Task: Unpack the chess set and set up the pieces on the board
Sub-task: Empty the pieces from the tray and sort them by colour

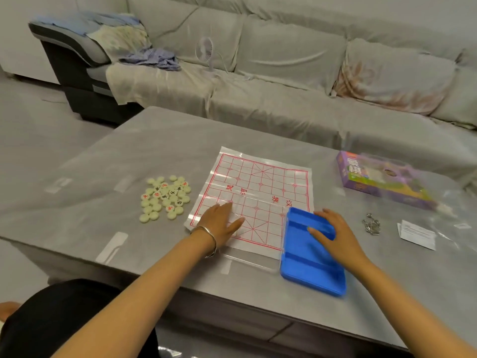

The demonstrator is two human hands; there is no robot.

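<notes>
Step in hand: unpacking looks nearly done; clearing the empty case off the board comes before placing any piece.
Board: the white plastic sheet with the red grid [260, 187] lies flat at the middle of the grey tabletop [154, 140], with no piece on it.
Pieces: the cream round discs with red and black characters [165, 200] sit in a loose heap at 9 o'clock of the board, just beside it.
Case: the empty blue plastic tray [309, 264] overlaps the board's 5 o'clock corner. Its clear lid [253, 257] lies open across the near edge.
Left hand [219, 220]: released, fingers straight, pressing flat on the lid and sheet.
Right hand [333, 236]: lies over the tray's far rim, blurred, so I cannot tell if it grips.
Next move: probably shift the case towards 3 o'clock, short of the purple cardboard box [379, 177], while holding the sheet flat. Then take discs from the heap.
</notes>
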